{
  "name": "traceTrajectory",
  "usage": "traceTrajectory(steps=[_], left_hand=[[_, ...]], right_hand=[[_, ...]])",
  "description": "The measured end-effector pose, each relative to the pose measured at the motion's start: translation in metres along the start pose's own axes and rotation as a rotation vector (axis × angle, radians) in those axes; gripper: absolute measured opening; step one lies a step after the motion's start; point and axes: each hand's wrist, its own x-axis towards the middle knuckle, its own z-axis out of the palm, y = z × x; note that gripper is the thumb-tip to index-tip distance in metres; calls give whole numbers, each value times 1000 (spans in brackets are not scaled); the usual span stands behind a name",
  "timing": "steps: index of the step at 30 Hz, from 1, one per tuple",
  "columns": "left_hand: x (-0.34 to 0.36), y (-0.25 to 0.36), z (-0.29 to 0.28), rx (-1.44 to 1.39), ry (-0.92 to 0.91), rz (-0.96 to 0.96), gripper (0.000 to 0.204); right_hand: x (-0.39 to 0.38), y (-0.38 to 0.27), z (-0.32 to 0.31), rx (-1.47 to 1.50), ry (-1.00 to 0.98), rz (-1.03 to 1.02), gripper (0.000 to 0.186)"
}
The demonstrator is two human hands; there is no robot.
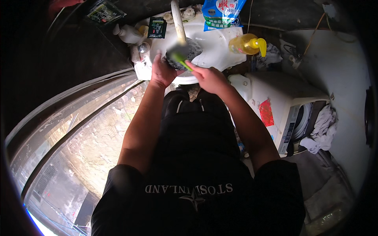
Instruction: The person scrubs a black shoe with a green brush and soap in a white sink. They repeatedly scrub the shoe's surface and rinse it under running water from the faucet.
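Over the white sink basin point(220, 47), my left hand point(162, 70) grips a dark item with white foamy patches point(191, 51) at its left side; I cannot make out exactly what it is. My right hand point(204, 74) is closed on the green handle of a brush point(185, 65), whose blurred head rests on or just over the dark item. A pale faucet pipe point(177, 19) hangs above them.
A yellow pump bottle point(244, 44) and a blue bag point(220, 13) sit at the basin's right and back. Dark packets point(157, 27) and a white bottle point(126, 34) stand at the left. A washing machine point(283, 98) with cloth point(321, 126) is at right, a window point(71, 149) at left.
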Motion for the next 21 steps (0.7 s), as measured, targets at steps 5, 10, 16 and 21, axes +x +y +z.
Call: traceTrajectory(steps=[5, 10, 16, 21], left_hand=[[18, -24, -11, 340, 130, 368, 50], [39, -21, -1, 783, 98, 387, 57], [79, -22, 29, 1221, 408, 415, 67], [157, -2, -26, 1141, 708, 367, 73]], right_hand=[[-6, 32, -4, 129, 219, 42, 45], [-23, 0, -23, 227, 301, 82, 46], [-18, 28, -21, 237, 318, 113, 47], [-26, 18, -41, 164, 245, 215, 48]])
